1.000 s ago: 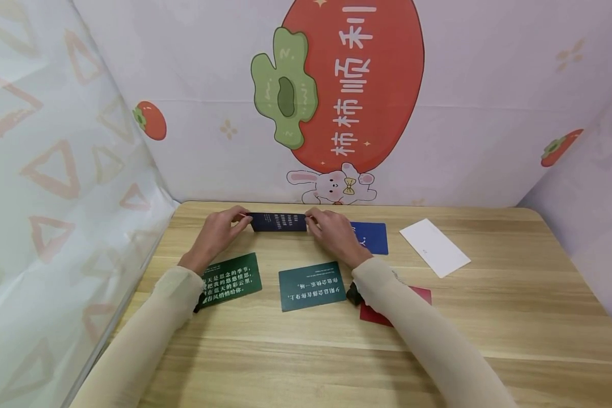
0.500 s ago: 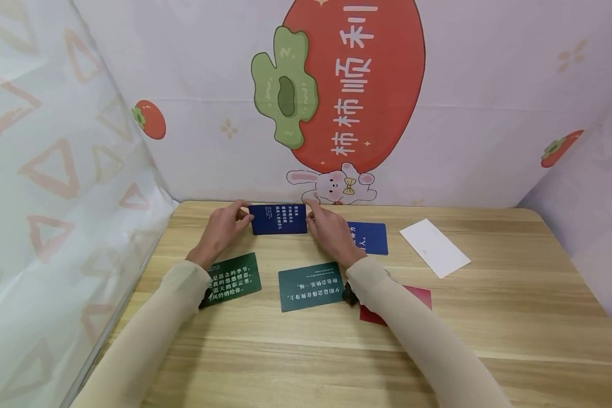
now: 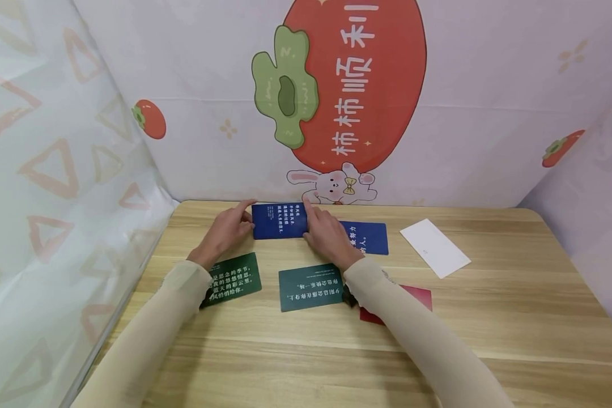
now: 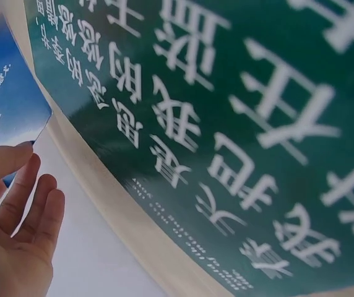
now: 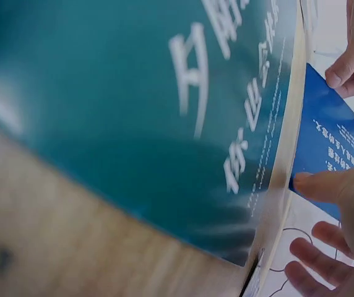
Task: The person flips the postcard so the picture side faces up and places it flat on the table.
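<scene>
A blue card [image 3: 279,220] with white writing lies at the table's back edge, between both hands. Beside its left edge is my left hand [image 3: 228,229]; in the left wrist view the thumb touches the card's edge [image 4: 10,105] and the loosely bent fingers stand off it. My right hand [image 3: 328,232] is at the right edge, its index finger stretched toward the far corner. In the right wrist view the right thumb [image 5: 316,184] rests on the card, the other visible fingers spread away from it. Any contact under the card is hidden.
A dark green card [image 3: 237,277] lies under the left wrist, a teal card [image 3: 311,288] in the middle. Right of these are another blue card [image 3: 369,235], a red card [image 3: 420,296], partly covered by the sleeve, and a white card [image 3: 434,248]. A printed cloth [image 3: 199,147] hangs behind the table.
The blue card has gone from steeply tilted to lying flatter, its written face now turned up. It has shifted slightly right, and the fingers have moved out to its edges.
</scene>
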Tool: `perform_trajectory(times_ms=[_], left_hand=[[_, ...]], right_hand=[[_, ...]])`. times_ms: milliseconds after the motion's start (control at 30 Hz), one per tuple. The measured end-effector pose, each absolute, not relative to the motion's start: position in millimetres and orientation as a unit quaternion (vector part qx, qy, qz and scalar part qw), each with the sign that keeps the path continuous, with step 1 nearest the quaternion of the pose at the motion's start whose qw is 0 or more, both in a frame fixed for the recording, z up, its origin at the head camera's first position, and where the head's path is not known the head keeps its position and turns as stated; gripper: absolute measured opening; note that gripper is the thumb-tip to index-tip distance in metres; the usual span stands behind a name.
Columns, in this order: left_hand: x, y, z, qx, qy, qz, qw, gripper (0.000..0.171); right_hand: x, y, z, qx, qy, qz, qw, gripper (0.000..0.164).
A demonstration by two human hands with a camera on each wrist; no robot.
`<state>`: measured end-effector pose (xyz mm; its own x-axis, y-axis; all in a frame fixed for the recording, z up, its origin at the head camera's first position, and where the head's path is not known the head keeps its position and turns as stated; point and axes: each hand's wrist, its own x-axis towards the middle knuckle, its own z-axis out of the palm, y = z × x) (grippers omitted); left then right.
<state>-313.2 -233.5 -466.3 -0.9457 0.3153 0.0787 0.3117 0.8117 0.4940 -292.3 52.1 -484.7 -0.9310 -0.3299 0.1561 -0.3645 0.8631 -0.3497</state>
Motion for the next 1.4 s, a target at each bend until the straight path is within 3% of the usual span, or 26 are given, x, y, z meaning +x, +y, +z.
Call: perform_trajectory(times_ms=[200,500,867,1400], left_hand=[[-314.8,-233.5,-468.3,0.172,0.95,0.256,0.046,0.081],[-314.1,-232.9,-467.1,0.189,0.956,0.212,0.068,0.088],[-311.8,-241.0,-470.8,0.217,0.953,0.194,0.085,0.077],[-312.2,-253.8,-473.9,0.271,0.94,0.179,0.102,0.064]], right_hand=[[-291.8,54.1,-483.0,0.191,-0.97,0.147,0.037,0.089],[-289.0,58.2,-477.1,0.205,-0.971,0.127,0.001,0.078],[-285.6,65.5,-478.1,0.235,-0.966,0.108,0.002,0.063],[-285.6,69.3,-485.9,0.271,-0.958,0.095,0.009,0.056]])
